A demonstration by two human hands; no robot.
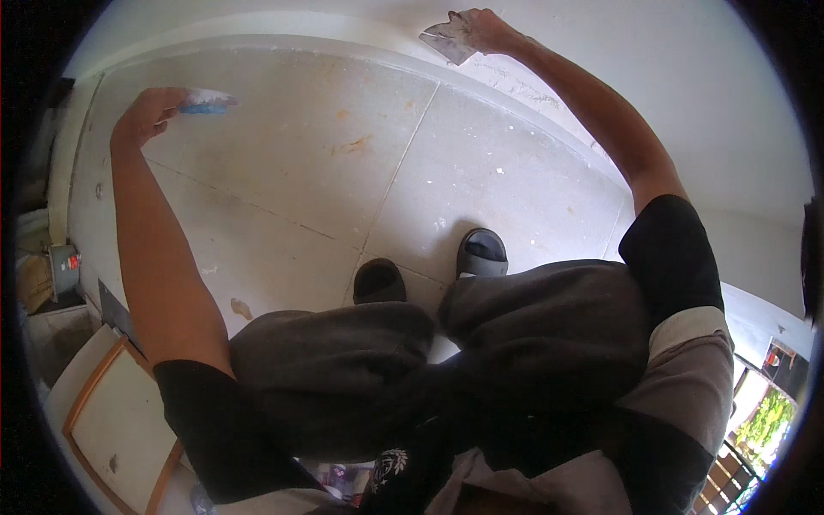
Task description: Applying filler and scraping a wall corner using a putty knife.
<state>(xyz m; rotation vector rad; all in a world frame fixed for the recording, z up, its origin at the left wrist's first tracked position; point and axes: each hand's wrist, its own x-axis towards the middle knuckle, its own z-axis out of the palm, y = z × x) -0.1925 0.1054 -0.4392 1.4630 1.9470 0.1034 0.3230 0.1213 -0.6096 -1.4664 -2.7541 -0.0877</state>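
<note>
Grey, white-smeared and flat, a blade [450, 40] is resting in the right hand [487, 32], whose fingers are closing snugly round its near end; its broad end is pointing leftward from the hand, probably leaving the edge free, though whether it is touching the wall [712, 112] I cannot tell. Well to its left, the left hand [151, 112] is pinching a blue tool [204, 110] caked with white, thumb and fingers bent firmly, perhaps gripping its side so the white stuff is staying clear of the palm. Below both hands, pale floor tiles [283, 184] are showing white specks and brownish stains, and dark sandals [482, 253] are standing there. Nearer the body from the left hand, a wood-edged panel [129, 421] is lying; behind the right arm, greenery [766, 425] is brightening an opening.
</note>
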